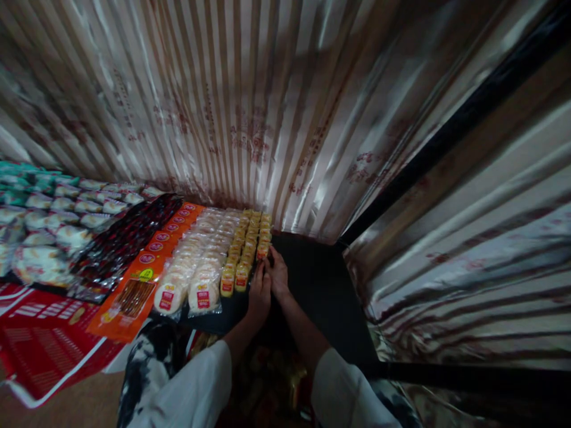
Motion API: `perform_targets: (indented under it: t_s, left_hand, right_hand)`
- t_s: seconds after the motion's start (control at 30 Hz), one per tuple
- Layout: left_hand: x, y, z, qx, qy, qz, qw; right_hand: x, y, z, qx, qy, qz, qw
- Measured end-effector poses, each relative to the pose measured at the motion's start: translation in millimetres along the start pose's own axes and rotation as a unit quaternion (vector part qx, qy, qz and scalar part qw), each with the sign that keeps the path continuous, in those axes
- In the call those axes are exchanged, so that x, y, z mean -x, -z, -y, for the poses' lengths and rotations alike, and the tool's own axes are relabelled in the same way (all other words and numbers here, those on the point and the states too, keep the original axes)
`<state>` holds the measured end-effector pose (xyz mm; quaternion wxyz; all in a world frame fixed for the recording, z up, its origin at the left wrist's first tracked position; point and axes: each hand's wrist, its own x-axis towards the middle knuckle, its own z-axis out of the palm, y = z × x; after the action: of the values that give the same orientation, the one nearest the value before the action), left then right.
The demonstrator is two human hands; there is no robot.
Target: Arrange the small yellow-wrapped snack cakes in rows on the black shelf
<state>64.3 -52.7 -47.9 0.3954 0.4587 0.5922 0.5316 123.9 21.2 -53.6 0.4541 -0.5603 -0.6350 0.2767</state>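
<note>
Small yellow wrapped snack packets with red labels (241,274) stand in three rows on the black shelf (321,285). My left hand (260,291) and my right hand (279,274) meet at the near end of the rightmost row. Both have their fingers closed around the front packet there (263,249), whose lower part they hide. Left of these rows, round pale crackers in clear wrappers (205,291) are lined up in two rows. An orange strip of snack packs (138,285) lies beside the crackers.
Dark red glossy packs (125,244) and several white packets (42,264) fill the left side, with green packets (27,178) behind. A striped shiny curtain (250,119) hangs behind the shelf. A black pole (428,142) slants at the right. A red printed sheet (40,339) hangs in front.
</note>
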Motion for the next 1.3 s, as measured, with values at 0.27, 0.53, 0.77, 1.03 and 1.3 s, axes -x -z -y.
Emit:
perform_targets:
  t_s: [0.27, 0.53, 0.77, 1.03, 1.3]
  left_hand:
    - [-2.9, -0.3, 3.0, 0.023, -0.015, 0.007, 1.000]
    - [-7.0, -0.1, 8.6, 0.000, -0.044, -0.002, 0.999]
    - [-5.9, 1.1, 3.8, -0.034, -0.047, 0.004, 0.998]
    - [20.9, 13.3, -4.3, -0.070, -0.060, 0.012, 0.996]
    - [85.4, 43.7, -10.6, -0.086, -0.087, 0.027, 0.992]
  right_hand:
    - [0.7, -2.9, -2.5, 0.012, 0.023, 0.009, 1.000]
    - [1.0, -7.7, -0.9, -0.003, 0.018, 0.002, 1.000]
    - [7.3, -3.1, 0.7, 0.001, 0.005, -0.007, 1.000]
    - [34.7, 4.8, 5.6, 0.013, -0.030, -0.014, 0.999]
    - [96.9, 15.5, 32.5, -0.042, -0.035, 0.011, 0.998]
